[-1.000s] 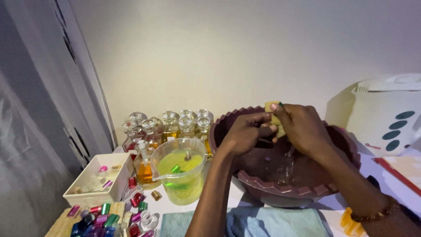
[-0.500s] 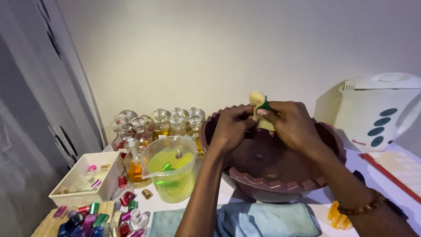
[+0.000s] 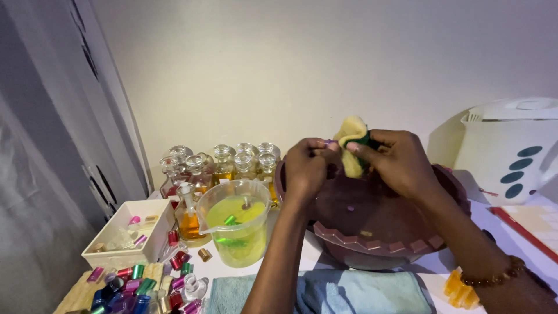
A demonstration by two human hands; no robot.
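Both hands are up over the brown basin (image 3: 372, 244), working on something tiny. The right hand (image 3: 398, 160) is closed around a yellow-and-green sponge (image 3: 352, 138), folded over so it pokes up above the fingers. The left hand (image 3: 308, 168) is pinched shut at the fingertips right against the sponge; there's a little purple bit showing there, but I can't tell what it is.

The sponge looks soft and squashy, very light, and probably wet, so it'll bend wherever you squeeze it. A grip around the middle, like it's held now, seems the sensible spot. Whatever the left fingers have looks small and likely slippery, so a tight fingertip pinch is about the only way to hold it.

Around them:
- a clear jug (image 3: 235, 229) of yellow-green liquid, just left of the basin
- a row of glass bottles (image 3: 224, 163) with stoppers behind the jug, against the wall
- a white tray (image 3: 125, 235) with small bits in it, far left
- loads of coloured caps (image 3: 136, 285) scattered in front of the tray
- a blue towel (image 3: 349, 291) at the near edge
- a white kettle (image 3: 511, 154) off to the right
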